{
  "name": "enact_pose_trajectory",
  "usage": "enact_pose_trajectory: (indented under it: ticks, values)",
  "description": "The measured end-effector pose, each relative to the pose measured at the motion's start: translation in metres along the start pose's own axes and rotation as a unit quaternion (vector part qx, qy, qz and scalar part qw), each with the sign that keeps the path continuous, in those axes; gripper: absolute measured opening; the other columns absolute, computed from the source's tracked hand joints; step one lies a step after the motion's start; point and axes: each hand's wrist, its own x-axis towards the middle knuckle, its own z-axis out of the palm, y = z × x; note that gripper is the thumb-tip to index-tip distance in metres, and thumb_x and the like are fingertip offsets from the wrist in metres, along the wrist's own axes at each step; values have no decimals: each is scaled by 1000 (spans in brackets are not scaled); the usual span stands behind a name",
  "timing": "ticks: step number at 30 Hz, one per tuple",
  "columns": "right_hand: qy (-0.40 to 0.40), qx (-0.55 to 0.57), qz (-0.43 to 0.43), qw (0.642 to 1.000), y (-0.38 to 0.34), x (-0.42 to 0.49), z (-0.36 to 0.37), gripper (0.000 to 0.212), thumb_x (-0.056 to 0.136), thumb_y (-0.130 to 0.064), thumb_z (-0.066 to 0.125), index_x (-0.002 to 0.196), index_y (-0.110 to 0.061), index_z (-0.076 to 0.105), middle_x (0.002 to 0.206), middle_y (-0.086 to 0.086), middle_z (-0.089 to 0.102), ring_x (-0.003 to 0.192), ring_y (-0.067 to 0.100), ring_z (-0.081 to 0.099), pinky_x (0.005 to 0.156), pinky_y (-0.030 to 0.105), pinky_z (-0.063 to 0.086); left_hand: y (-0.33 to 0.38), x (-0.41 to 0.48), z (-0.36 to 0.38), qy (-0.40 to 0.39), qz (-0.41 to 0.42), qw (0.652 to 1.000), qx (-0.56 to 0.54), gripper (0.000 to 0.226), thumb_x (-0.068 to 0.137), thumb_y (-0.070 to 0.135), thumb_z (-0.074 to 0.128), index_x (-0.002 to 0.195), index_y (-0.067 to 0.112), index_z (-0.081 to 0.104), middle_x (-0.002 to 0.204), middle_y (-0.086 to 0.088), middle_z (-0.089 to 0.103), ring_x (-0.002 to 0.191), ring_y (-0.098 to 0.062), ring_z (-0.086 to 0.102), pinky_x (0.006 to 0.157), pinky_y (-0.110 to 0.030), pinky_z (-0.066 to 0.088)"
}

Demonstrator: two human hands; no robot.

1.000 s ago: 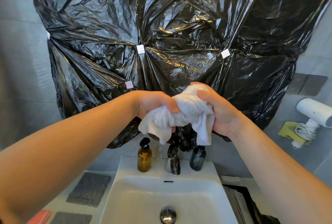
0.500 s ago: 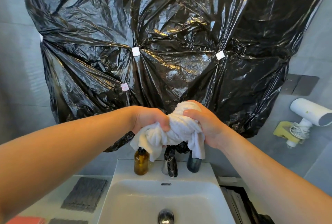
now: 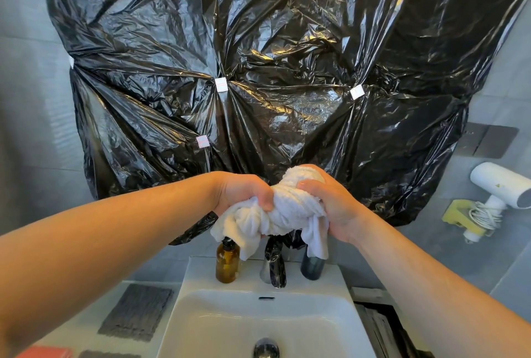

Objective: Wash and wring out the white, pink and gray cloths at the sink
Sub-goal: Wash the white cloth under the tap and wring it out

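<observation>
- One white cloth [image 3: 287,209] hangs twisted above the sink [image 3: 198,277], in front of the tap [image 3: 274,265], ends dangling.
- Left hand [image 3: 241,193] and right hand [image 3: 330,208] each clench one end, fingers curled tight round it.
- It looks soft, wet and limp, likely heavy with water; gripping near the ends, well apart, should give the best twist.
- Gray cloth [image 3: 138,311] and pink cloth [image 3: 46,353] lie on the counter [image 3: 74,337] left of the sink.

Left hand [image 3: 244,195] and right hand [image 3: 333,208], tight fists, arms outstretched.
</observation>
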Motion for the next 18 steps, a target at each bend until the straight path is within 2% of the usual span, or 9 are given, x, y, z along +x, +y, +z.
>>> enact_pose_trajectory:
  ticks: [8,10,13,15,16,18]
  values:
    - [-3,-1,3,1000,-3,-3,0,63,55,-36,76,114,-19,62,99,3,67,90,16,66,77,34,55,1,-2,0,-35,19,999,-14,59,52,24,73,105,2,61,86,-13,67,74,-22,66,73,-30,56]
    - [-5,-2,11,1000,-1,-7,-2,68,56,-35,77,120,-18,60,105,6,65,94,18,66,81,35,56,-6,0,3,-5,34,999,-25,55,60,24,71,109,0,62,93,-16,67,80,-24,66,78,-33,58]
    - [-18,53,23,998,9,-18,-14,77,67,-29,78,139,-20,51,128,13,62,113,28,64,93,42,54,-33,9,10,78,86,991,-65,51,81,16,68,125,-7,58,116,-25,62,101,-35,60,97,-49,52]
    - [-27,69,28,997,15,-30,-17,67,79,-18,72,142,-23,50,135,13,62,119,32,63,95,45,54,-52,15,28,119,131,971,-163,52,71,24,76,116,-2,67,109,-21,68,95,-31,66,92,-42,54]
    - [-25,38,26,999,19,-36,-16,59,83,-14,71,139,-25,54,131,10,66,118,29,65,92,42,55,-62,19,39,128,154,960,-197,53,66,28,78,111,1,71,105,-19,71,90,-29,68,90,-39,53]
    - [2,-96,4,995,24,-47,-7,49,89,-5,71,130,-30,61,120,-3,72,115,19,67,87,31,57,-79,25,65,147,203,945,-209,53,67,32,78,112,4,73,105,-17,71,90,-27,67,92,-41,47]
